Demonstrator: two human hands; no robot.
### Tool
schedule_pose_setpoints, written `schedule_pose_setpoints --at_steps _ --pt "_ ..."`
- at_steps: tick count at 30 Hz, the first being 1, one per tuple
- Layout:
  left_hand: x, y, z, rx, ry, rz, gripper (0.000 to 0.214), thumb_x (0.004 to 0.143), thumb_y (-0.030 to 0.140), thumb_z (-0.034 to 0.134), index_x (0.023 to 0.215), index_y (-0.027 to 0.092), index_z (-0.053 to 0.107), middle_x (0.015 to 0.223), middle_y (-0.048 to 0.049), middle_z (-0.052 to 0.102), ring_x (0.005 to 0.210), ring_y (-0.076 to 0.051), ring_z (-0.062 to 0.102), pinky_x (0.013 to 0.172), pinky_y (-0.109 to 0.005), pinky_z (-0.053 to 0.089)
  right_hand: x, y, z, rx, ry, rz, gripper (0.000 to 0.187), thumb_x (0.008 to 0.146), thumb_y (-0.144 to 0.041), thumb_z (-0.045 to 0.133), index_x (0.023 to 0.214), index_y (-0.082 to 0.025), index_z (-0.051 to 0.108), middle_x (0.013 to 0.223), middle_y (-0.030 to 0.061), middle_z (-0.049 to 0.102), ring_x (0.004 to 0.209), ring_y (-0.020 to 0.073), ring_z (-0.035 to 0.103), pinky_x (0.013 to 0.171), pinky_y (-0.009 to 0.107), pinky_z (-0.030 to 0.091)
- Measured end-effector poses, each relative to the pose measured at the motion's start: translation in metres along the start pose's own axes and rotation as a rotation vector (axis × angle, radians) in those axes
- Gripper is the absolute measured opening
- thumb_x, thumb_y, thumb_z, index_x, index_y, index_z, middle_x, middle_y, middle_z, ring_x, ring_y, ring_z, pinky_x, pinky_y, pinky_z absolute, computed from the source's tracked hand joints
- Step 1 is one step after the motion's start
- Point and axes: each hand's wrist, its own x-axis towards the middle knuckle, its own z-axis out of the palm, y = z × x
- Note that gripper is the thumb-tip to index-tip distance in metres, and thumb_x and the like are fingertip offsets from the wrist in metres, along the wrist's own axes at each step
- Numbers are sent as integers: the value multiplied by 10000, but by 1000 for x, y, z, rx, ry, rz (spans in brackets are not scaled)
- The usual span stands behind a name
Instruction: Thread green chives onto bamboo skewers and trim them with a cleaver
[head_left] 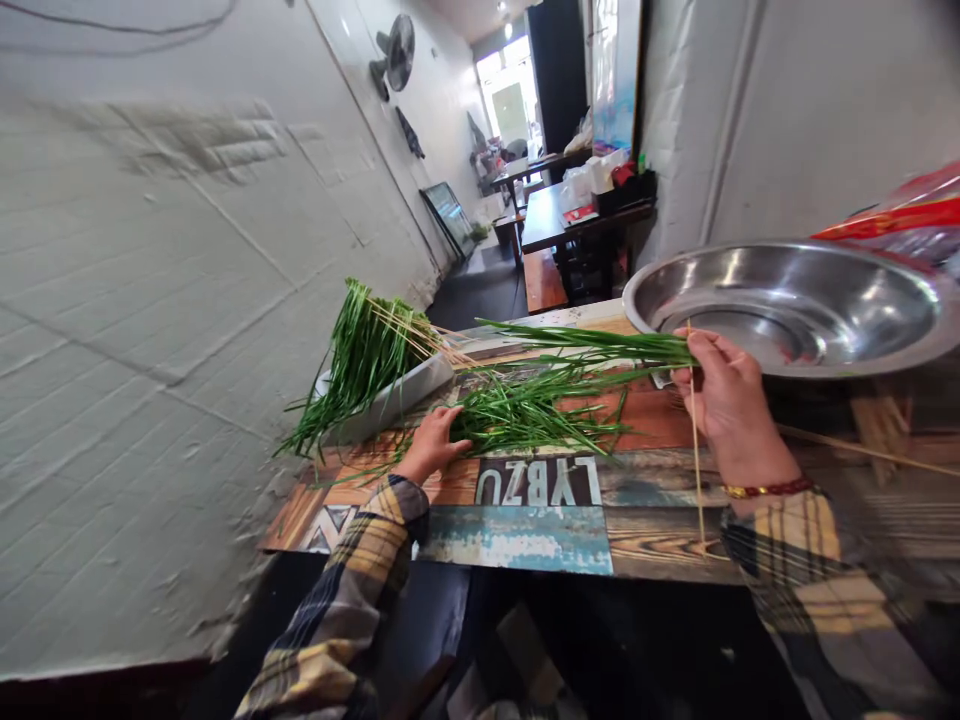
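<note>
OK, basin (810, 285) nr R hand (731, 385)

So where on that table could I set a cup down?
Bare tabletop shows along the near edge, between the left sleeve and the skewer in the right fingers, in front of the loose green stalks. It's crowded beyond: stalks by the left fingers, a loaded tray at left, the steel basin at right.

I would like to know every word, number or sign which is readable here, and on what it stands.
"LYBZ", apparently, read from right to left: pale letters on the tabletop; the letter after Z is unclear.
One large pale letter beside the left sleeve, also on the tabletop: partly hidden, uncertain.
Red packaging and framed board: any writing is too blurred.
</note>
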Motion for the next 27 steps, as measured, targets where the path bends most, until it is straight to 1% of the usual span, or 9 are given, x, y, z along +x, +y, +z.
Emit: schedule_pose_setpoints --at_steps 3,5,9,13,17,20,22,24,27 --pt "5 12 2 -38 15 5 387 705 203 606 1085 137 641 1062 -127 670 986 -260 602 897 -382 446 4 2 -2 17 19 -6 101 675 -260 721 725 -182 682 716 -27 603 517 34 486 362 112 362" --pt "12 23 -9 -59 4 23 272 733 189 536 960 129 674 897 -85 695 852 -218 616 809 -329 467 5 4 -3 26 23 -11 98 682 -261 718 724 -182 678 722 -26 608 520 35 489 365 113 364" --pt "29 54 -58 -131 23 80 270 793 276 453 866 122 662 734 -8 640 706 -143 553 672 -236 441 7 5 -6 59 44 -27 106 691 -264 719 732 -182 665 761 -20 621 534 36 497 370 120 362" --pt "34 95 -111 -445 97 143 265 774 361 526 808 126 642 677 17 580 626 -109 473 576 -197 381 8 4 -8 60 45 -49 92 710 -275 704 740 -204 653 814 -21 636 542 40 501 379 136 365" --pt "30 128 -137 -599 193 112 250 785 380 562 779 137 621 636 35 540 561 -83 407 514 -178 318 9 5 -10 56 46 -79 89 719 -281 704 738 -209 654 821 -13 643 534 46 494 366 146 358" --pt "34 136 -135 -695 267 134 270 808 396 545 854 145 633 680 26 582 591 -90 449 544 -176 360 10 4 -10 85 59 -86 95 712 -278 718 728 -204 661 818 -4 641 520 46 480 353 148 349" --pt "41 129 -125 -685 253 151 309 822 420 517 906 149 640 690 18 601 604 -100 478 560 -185 388 10 3 -9 114 70 -76 93 701 -266 727 724 -197 668 803 -1 632 521 44 480 354 144 352" --pt "47 112 -109 -552 142 162 331 820 429 499 904 149 656 682 9 613 614 -115 503 580 -203 416 9 1 -8 127 71 -69 97 698 -263 727 737 -191 674 798 -3 625 527 40 484 363 134 360" --pt "48 78 -84 -152 -7 113 277 771 380 526 781 159 693 671 -7 647 642 -142 547 642 -237 458 7 -1 -7 109 66 -75 118 701 -278 719 752 -186 666 813 -14 630 539 34 493 383 124 378"
